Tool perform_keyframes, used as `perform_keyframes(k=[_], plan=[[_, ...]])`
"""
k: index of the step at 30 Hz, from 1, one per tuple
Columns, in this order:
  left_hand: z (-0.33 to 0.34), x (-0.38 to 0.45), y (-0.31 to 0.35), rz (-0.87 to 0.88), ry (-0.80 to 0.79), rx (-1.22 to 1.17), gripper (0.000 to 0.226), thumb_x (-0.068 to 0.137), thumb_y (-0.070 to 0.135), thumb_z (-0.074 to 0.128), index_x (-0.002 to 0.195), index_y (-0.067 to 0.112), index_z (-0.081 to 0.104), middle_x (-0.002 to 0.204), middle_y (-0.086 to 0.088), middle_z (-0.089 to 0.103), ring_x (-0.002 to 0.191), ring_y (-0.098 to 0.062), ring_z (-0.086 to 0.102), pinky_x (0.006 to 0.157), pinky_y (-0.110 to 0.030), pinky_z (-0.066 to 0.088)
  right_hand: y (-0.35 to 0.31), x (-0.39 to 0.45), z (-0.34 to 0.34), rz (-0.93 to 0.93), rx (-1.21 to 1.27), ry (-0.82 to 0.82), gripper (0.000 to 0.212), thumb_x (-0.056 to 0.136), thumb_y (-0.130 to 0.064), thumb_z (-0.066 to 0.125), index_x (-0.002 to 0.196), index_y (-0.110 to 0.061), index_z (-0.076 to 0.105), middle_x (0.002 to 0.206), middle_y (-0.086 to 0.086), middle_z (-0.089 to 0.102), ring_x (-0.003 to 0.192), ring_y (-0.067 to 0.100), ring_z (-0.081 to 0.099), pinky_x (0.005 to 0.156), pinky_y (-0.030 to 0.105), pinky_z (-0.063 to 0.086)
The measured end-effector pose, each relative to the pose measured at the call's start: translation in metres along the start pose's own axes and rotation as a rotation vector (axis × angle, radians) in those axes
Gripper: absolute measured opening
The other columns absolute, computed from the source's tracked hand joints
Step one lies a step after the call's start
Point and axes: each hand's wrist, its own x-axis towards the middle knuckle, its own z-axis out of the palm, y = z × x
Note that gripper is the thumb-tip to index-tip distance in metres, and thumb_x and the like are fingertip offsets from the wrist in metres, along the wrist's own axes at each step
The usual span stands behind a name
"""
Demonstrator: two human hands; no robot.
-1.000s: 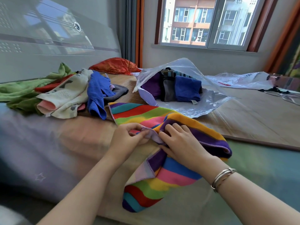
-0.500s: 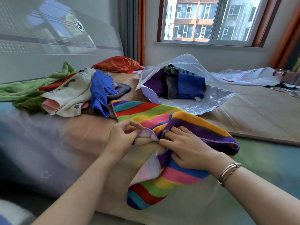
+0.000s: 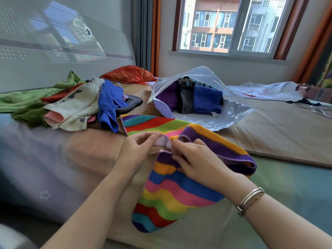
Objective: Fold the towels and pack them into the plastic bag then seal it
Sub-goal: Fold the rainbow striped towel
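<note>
Container, centre of bed [image 3: 80, 159]: clear plastic bag [image 3: 197, 81], lying on its side on the woven mat [image 3: 269, 130], mouth open toward the camera, upper film lifted.
Contents of bag, left to right: folded purple towel [image 3: 168, 97]; folded dark grey towel [image 3: 186, 103]; folded blue towel [image 3: 207, 100], label tab hanging at its lower edge; striped dark item behind these, details unclear.
Second container: flattened clear bag [image 3: 269, 90], far right on the mat, contents not discernible.

Item in work: rainbow-striped towel [image 3: 172, 193], partly folded, far end flat on the mat just in front of the bag mouth, near end draped over the bed edge.
Left hand [image 3: 137, 150]: thumb and fingers pinching the pale hemmed edge of the rainbow-striped towel; grip narrow, holding cloth.
Right hand [image 3: 199, 162]: fingers curled into the same edge just beside the left hand, holding the purple band; grip narrow. Metal bangles [image 3: 251, 198] on the right wrist.

Unfolded stock, left of the bag, well apart from it: loose blue towel [image 3: 107, 105]; cream patterned towel [image 3: 75, 108] with pink lining; green towel [image 3: 27, 103]; red cloth between green and cream; grey cloth [image 3: 132, 103] under the blue one.
Orange cushion [image 3: 129, 74] behind, at the headboard [image 3: 53, 42]. Window [image 3: 230, 26] above.
</note>
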Motion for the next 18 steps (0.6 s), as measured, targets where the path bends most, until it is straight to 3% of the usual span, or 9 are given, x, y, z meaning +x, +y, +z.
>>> perform_keyframes(k=[3,5,7,11,18], plan=[[0.008,-0.012,0.016,-0.015,-0.111,-0.157,0.029,0.092,0.025,0.060,0.098,0.000,0.073,0.089,-0.011,0.075,0.075,-0.010,0.069,0.065,-0.017,0.055,0.000,0.006,-0.008,0.151,0.168,0.132,0.003,0.093,-0.017,0.050,0.095,-0.019,0.049,0.065,-0.012,0.053,0.063,0.020,0.054,0.070,0.033,0.036],[0.012,-0.017,0.020,0.026,-0.149,-0.118,0.029,0.084,0.030,0.065,0.097,0.005,0.074,0.091,-0.009,0.075,0.081,-0.014,0.070,0.073,-0.022,0.056,0.001,0.009,-0.011,0.237,0.249,0.179,0.005,0.093,-0.014,0.051,0.093,-0.019,0.052,0.061,-0.012,0.056,0.064,0.016,0.056,0.068,0.033,0.038],[0.012,-0.019,0.019,0.067,-0.146,-0.054,0.021,0.079,0.021,0.072,0.097,0.010,0.074,0.091,-0.006,0.076,0.085,-0.014,0.071,0.078,-0.024,0.056,0.001,0.012,-0.012,0.285,0.292,0.203,0.008,0.091,-0.015,0.051,0.091,-0.021,0.056,0.062,-0.007,0.060,0.065,0.013,0.058,0.070,0.036,0.044],[0.011,-0.016,0.014,0.137,-0.065,0.018,0.010,0.081,0.003,0.072,0.089,0.010,0.074,0.084,-0.004,0.076,0.077,-0.008,0.070,0.073,-0.019,0.057,-0.002,0.012,-0.011,0.262,0.249,0.173,0.007,0.087,-0.017,0.054,0.087,-0.024,0.056,0.064,-0.007,0.056,0.076,0.011,0.051,0.075,0.039,0.044],[0.012,-0.012,0.008,0.210,-0.041,0.125,0.012,0.083,0.005,0.072,0.084,0.017,0.070,0.087,-0.003,0.074,0.084,-0.014,0.069,0.077,-0.025,0.056,-0.001,0.013,-0.010,0.278,0.268,0.225,0.008,0.087,-0.022,0.063,0.084,-0.028,0.059,0.063,-0.016,0.052,0.077,0.004,0.049,0.074,0.033,0.042]])
